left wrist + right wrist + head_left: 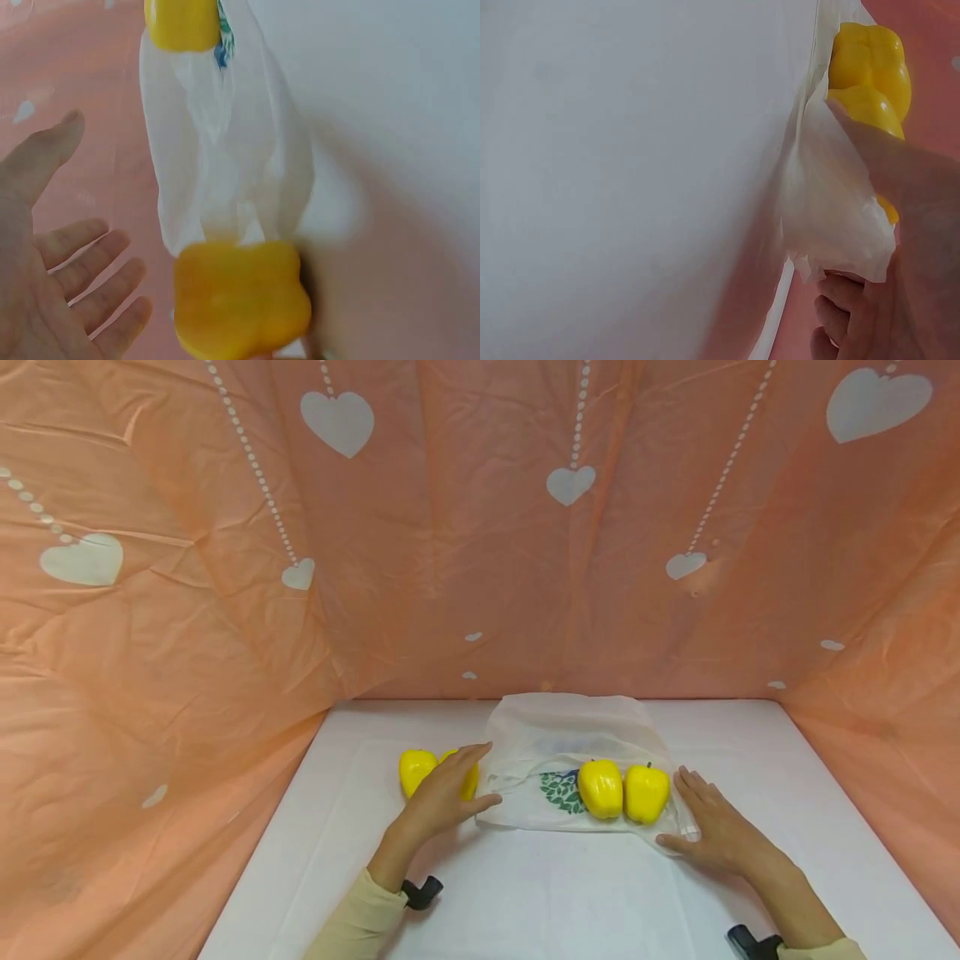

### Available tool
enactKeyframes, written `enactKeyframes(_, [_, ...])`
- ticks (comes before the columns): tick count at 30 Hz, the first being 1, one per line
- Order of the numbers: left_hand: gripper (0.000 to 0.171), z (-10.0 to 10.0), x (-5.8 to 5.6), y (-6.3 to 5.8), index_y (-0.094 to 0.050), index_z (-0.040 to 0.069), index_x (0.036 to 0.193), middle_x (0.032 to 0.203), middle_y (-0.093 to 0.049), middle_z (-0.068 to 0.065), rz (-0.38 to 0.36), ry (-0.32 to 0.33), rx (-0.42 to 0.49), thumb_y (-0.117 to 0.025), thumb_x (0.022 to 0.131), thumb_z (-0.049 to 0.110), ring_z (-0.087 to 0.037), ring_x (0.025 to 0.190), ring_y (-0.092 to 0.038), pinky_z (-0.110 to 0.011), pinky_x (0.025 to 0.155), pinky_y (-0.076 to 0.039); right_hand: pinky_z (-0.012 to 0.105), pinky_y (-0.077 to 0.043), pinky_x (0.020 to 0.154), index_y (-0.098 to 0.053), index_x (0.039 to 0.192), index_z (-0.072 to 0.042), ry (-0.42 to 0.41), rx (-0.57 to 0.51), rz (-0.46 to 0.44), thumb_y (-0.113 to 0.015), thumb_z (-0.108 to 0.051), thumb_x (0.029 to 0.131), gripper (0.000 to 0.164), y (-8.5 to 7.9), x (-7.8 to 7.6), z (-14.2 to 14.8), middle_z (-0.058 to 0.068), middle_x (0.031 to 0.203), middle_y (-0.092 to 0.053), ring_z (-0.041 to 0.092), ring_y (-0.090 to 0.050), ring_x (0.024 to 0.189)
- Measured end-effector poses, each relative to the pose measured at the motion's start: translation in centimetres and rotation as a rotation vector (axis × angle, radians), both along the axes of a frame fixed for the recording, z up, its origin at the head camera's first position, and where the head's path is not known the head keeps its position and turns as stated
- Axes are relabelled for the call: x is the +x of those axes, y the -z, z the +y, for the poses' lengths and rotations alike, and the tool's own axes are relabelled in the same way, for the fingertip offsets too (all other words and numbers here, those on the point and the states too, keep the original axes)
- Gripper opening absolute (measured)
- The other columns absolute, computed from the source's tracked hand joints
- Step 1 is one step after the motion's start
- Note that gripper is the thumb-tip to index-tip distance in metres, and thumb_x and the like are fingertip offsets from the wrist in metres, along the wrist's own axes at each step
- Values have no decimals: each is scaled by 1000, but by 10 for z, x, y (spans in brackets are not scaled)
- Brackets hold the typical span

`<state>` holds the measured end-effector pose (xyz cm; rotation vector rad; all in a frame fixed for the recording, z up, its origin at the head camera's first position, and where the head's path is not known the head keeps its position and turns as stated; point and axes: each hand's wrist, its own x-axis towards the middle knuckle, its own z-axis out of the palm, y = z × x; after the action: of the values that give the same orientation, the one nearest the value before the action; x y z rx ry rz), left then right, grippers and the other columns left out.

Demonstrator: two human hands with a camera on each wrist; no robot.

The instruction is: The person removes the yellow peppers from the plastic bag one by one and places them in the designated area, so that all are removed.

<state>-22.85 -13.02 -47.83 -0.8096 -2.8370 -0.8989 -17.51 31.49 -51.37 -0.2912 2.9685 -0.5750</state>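
Two yellow bell peppers lie side by side on a thin white bag, the left one [601, 789] beside the bag's green leafy print and the other [647, 793] near its right end. The bag [573, 722] lies flat and wrinkled. My left hand [438, 797], fingers extended and thumb apart, hovers by two more peppers left of the bag: one [416, 770] in plain sight, the other [470, 783] partly hidden behind the hand. At the bag's right end is my right hand [716, 827], fingers straight and thumb spread, touching the crumpled edge [840, 202].
A white-covered table [555, 893] carries everything. Orange sheeting [450, 527] with pale hearts hangs behind it and along both sides. Each wrist wears a black camera mount, one on the left [422, 893] and one on the right [753, 943].
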Motion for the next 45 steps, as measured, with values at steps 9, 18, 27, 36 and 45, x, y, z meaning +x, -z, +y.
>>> enactKeyframes(9, [86, 26, -1, 1, -45, 12, 163, 163, -50, -8, -15, 35, -27, -82, 95, 47, -32, 147, -51, -51, 122, -43, 74, -21, 123, -27, 164, 11, -4, -22, 4, -84, -59, 85, 120, 0, 0, 1, 35, 170, -22, 57, -22, 155])
enactKeyframes(18, [84, 47, -2, 6, -46, 14, 162, 163, -50, -6, -37, 58, -43, -82, 95, 48, -27, 147, -51, -47, 122, -44, 73, -21, 123, -27, 164, 11, 1, -20, 3, -84, -58, 85, 120, 1, 0, 0, 35, 170, -22, 57, -22, 155])
enactKeyframes(27, [83, 67, -6, 10, -46, 14, 162, 161, -52, -5, -25, 93, -64, -81, 95, 49, -26, 145, -52, -44, 121, -45, 75, -20, 123, -27, 164, 11, 4, -30, 4, -83, -59, 85, 119, 0, 0, 0, 35, 170, -22, 58, -22, 154])
enactKeyframes(36, [84, 87, -7, 23, -46, 14, 162, 162, -51, -4, -39, 93, -121, -79, 96, 52, -24, 145, -53, -43, 120, -47, 75, -20, 122, -28, 164, 10, 14, -28, -1, -83, -61, 85, 120, 1, 2, -1, 35, 170, -22, 59, -22, 154])
enactKeyframes(45, [86, 107, -7, 23, -46, 15, 162, 161, -52, -4, -43, 69, -124, -81, 94, 54, -24, 144, -54, -41, 120, -47, 74, -22, 122, -30, 163, 11, 2, -25, 10, -83, -61, 84, 119, 2, 1, -1, 35, 170, -23, 58, -23, 154])
